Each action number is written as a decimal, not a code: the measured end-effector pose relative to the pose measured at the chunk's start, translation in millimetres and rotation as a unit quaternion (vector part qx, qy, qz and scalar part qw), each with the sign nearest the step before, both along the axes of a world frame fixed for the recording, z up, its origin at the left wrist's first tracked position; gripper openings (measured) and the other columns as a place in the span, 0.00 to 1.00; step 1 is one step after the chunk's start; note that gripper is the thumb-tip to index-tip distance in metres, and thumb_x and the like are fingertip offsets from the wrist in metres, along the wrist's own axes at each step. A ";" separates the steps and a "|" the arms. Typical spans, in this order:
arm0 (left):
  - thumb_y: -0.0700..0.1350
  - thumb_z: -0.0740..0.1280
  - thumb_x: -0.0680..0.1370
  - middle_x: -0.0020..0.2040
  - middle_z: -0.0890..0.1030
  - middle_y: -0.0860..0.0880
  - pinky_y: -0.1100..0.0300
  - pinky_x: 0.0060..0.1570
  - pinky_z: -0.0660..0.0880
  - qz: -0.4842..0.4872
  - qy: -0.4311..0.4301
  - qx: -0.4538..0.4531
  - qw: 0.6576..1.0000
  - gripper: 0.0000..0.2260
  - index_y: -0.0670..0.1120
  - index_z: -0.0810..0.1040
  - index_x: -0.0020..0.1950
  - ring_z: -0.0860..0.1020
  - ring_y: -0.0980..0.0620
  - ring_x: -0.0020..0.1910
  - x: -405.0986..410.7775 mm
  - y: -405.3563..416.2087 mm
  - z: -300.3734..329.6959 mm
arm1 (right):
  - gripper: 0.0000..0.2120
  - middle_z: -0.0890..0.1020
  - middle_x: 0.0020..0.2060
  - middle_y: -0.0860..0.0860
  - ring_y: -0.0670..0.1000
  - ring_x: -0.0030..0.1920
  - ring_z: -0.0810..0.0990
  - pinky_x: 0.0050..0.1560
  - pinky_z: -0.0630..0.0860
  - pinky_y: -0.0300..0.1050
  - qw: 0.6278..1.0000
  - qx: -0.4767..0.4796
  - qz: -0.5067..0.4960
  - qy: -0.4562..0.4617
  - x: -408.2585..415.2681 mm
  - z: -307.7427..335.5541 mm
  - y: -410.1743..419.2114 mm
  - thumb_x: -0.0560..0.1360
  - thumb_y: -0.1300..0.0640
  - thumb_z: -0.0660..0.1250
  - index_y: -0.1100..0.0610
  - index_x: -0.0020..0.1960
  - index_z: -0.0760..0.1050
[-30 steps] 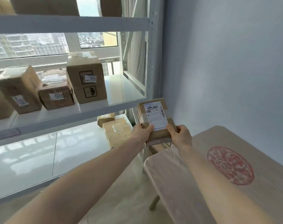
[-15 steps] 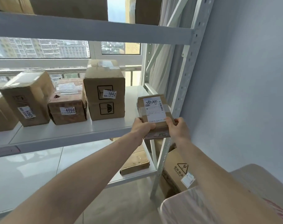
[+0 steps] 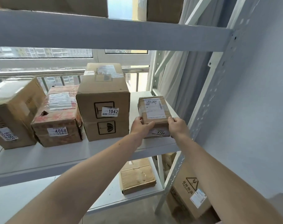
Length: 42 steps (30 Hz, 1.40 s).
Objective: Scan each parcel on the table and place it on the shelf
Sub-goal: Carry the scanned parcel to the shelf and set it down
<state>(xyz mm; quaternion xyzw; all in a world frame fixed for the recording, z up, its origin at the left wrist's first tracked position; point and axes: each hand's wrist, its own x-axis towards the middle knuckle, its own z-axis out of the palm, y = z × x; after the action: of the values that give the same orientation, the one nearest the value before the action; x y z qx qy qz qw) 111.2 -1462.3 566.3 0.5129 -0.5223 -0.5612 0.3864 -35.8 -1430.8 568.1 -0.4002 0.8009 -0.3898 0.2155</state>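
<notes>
A small brown parcel point(image 3: 153, 109) with a white shipping label on top and a "5144" sticker on its front rests on the middle white shelf point(image 3: 73, 157), at its right end beside the tall box marked 1042 point(image 3: 103, 102). My left hand point(image 3: 141, 126) grips the parcel's near left corner. Gripping its near right corner is my right hand point(image 3: 178, 126). Both forearms reach up from the bottom of the view.
Boxes marked 4068 point(image 3: 57, 117) and 6085 point(image 3: 13, 112) stand further left on the same shelf. A flat parcel point(image 3: 137, 175) lies on the lower shelf. The perforated grey upright point(image 3: 207, 101) stands right of the parcel, a fragile-marked box point(image 3: 189, 191) on the floor behind it.
Both hands carried the small parcel from in front of the shelf edge up and onto the middle shelf. The view moved closer to the shelf and the table slid out of sight.
</notes>
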 end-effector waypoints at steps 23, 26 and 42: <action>0.47 0.67 0.74 0.58 0.82 0.50 0.48 0.60 0.78 0.018 -0.006 0.002 1.000 0.20 0.49 0.74 0.66 0.81 0.47 0.55 -14.7 -79.5 -26.8 | 0.17 0.80 0.49 0.55 0.60 0.53 0.79 0.58 0.77 0.62 0.998 0.000 0.014 -0.060 -1.5 -12.7 -82.7 0.83 0.47 0.55 0.56 0.56 0.77; 0.47 0.66 0.74 0.58 0.82 0.49 0.48 0.61 0.77 0.021 -0.003 0.000 1.000 0.21 0.48 0.74 0.67 0.81 0.47 0.56 -15.7 -82.4 -26.3 | 0.18 0.81 0.52 0.56 0.60 0.54 0.79 0.58 0.77 0.62 0.998 0.000 0.017 -0.058 -2.7 -13.8 -87.4 0.83 0.46 0.54 0.56 0.57 0.78; 0.48 0.65 0.76 0.62 0.79 0.48 0.48 0.62 0.76 0.029 -0.046 0.004 0.999 0.18 0.48 0.71 0.65 0.79 0.45 0.58 -20.5 -94.6 -28.1 | 0.19 0.80 0.55 0.55 0.60 0.57 0.78 0.61 0.75 0.61 0.997 0.017 0.037 -0.058 -4.1 -13.1 -92.7 0.83 0.44 0.52 0.54 0.60 0.77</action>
<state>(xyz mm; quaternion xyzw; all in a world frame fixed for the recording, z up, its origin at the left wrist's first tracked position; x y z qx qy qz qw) 90.8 -1557.0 538.2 0.5547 -0.5222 -0.5277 0.3757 -39.8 -1523.4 555.1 -0.4030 0.7782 -0.3901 0.2826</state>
